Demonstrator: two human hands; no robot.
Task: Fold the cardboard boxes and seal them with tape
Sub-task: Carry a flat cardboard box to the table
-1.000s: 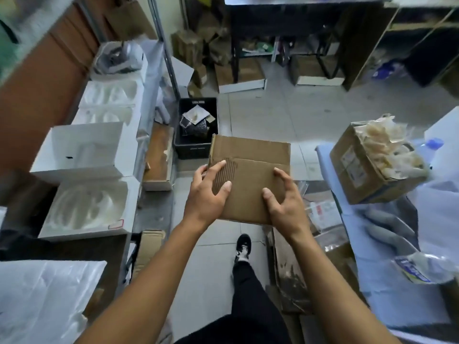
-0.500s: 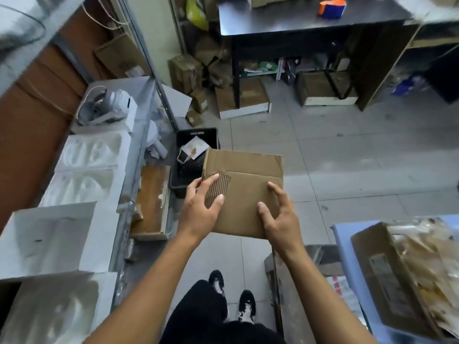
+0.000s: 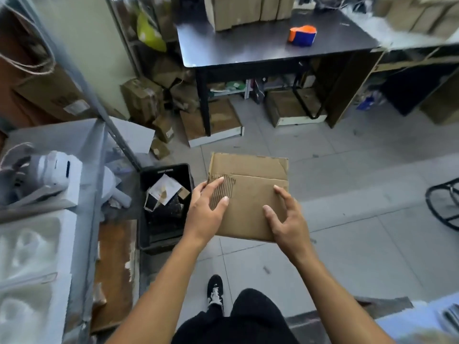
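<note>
In front of me I hold a flattened brown cardboard box (image 3: 250, 184) in the air, above the tiled floor. A patch of its top skin is torn near the left edge, so the corrugation shows. My left hand (image 3: 206, 212) grips the box's left side, with the thumb and forefinger lying on top. The right side is gripped by my right hand (image 3: 285, 219), its thumb and forefinger spread over the face. An orange and blue tape dispenser (image 3: 301, 36) sits on the black table (image 3: 248, 50) ahead.
Stacked cardboard boxes (image 3: 248, 11) stand at the back of the black table. A black crate (image 3: 165, 204) of scraps sits on the floor beside the box. Grey shelving (image 3: 49, 194) with white foam trays runs along the left. More boxes lie under the table (image 3: 213, 120).
The view has swung up and forward towards the black table, and the blue table with its open box has left the right side. Both hands keep the same hold on the cardboard.
</note>
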